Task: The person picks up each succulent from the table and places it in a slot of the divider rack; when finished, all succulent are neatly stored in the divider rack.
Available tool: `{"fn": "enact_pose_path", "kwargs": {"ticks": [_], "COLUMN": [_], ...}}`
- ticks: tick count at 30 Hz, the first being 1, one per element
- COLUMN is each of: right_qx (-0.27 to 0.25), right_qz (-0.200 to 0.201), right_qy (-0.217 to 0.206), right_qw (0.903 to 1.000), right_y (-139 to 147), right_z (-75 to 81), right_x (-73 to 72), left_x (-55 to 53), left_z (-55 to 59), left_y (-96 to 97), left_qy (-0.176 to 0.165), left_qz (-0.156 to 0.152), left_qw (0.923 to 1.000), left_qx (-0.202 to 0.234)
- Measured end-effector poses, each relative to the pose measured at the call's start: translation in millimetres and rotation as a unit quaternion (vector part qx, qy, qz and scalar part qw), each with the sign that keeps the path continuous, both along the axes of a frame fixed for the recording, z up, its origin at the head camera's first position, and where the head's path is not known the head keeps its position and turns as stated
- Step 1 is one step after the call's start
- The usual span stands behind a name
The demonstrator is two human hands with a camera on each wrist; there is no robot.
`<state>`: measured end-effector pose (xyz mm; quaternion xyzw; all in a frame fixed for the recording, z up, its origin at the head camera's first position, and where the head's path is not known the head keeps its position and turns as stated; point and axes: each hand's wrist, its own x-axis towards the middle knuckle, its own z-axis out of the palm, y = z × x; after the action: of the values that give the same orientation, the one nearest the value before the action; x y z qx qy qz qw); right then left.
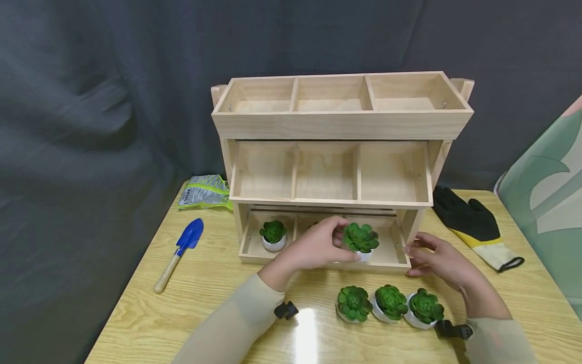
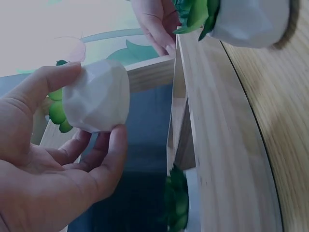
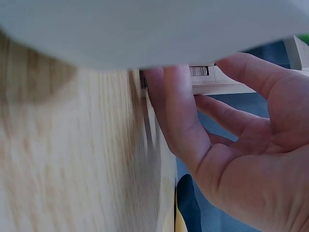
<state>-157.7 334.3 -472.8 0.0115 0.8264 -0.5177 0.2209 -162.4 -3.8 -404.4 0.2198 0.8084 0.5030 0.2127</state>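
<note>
My left hand point(image 1: 313, 245) pinches the white pot point(image 2: 99, 96) of a potted succulent point(image 1: 360, 237) between thumb and fingertips. It holds the plant upright at the right compartment of the bottom tray point(image 1: 325, 267) of a three-tier wooden planter stand point(image 1: 341, 126). My right hand point(image 1: 443, 263) grips the right end of that tray, thumb on one side and fingers outside it; a pot in front hides part of the fingers in the right wrist view. Another potted succulent point(image 1: 273, 235) sits in the tray's left compartment. The left hand largely hides the middle compartment.
Three potted succulents point(image 1: 391, 303) stand in a row in front of the stand. To the left lie a small blue trowel point(image 1: 179, 253) and a green-and-grey packet point(image 1: 204, 192). A black, yellow and white glove point(image 1: 477, 227) lies to the right. Dark cloth point(image 1: 113, 126) hangs behind.
</note>
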Motion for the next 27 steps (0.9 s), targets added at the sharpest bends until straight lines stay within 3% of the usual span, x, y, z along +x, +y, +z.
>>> {"fn": "enact_pose_path", "kwargs": {"ticks": [10,20,27], "right_qx": [0.001,-0.014,-0.013], "right_qz": [0.003,0.010,0.007], "right_qy": [0.001,0.007,0.004], "right_qw": [1.0000,0.9998,0.9999], "right_y": [1,1,1], "right_z": [-1.5,-2.0,-0.2], "right_x": [0.0,0.1,0.6], "left_x": [-12.5,-19.0,-20.9], "left_z": [-6.0,-10.7,-15.7], "left_y": [32.9,58.5,72.2], "left_qy": [0.008,0.004,0.038], "left_qz": [-0.014,0.024,0.043], "left_qw": [0.9994,0.9931,0.9818], "left_qx": [-0.032,-0.115,-0.181]}}
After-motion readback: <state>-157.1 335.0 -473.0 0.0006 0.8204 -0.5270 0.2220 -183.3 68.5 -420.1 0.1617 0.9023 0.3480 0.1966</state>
